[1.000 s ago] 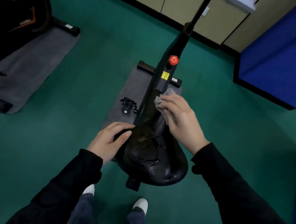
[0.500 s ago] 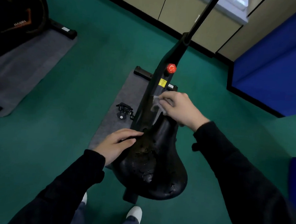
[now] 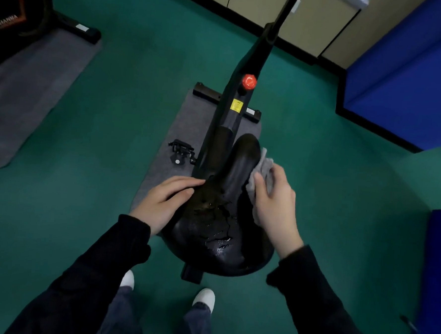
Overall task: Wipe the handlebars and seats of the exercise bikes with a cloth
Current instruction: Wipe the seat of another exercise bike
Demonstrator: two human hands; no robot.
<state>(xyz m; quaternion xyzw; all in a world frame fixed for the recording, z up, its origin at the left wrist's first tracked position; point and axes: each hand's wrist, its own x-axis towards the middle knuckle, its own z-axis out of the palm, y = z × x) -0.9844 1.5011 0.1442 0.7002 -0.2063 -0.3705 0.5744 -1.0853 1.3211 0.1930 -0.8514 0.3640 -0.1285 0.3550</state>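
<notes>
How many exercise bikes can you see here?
2. One bike stands in the middle on a grey mat; the other bike is partly in view at the top left. More may be out of view.

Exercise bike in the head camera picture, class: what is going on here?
A person stands over the black seat of an exercise bike, wiping it. The right hand holds a grey cloth against the right side of the seat's narrow front end. The left hand rests on the seat's left side, fingers fairly straight, apparently steadying it. The seat's top looks cracked and worn. The bike stands on a grey mat on the green floor; a second bike sits at the upper left.
</notes>
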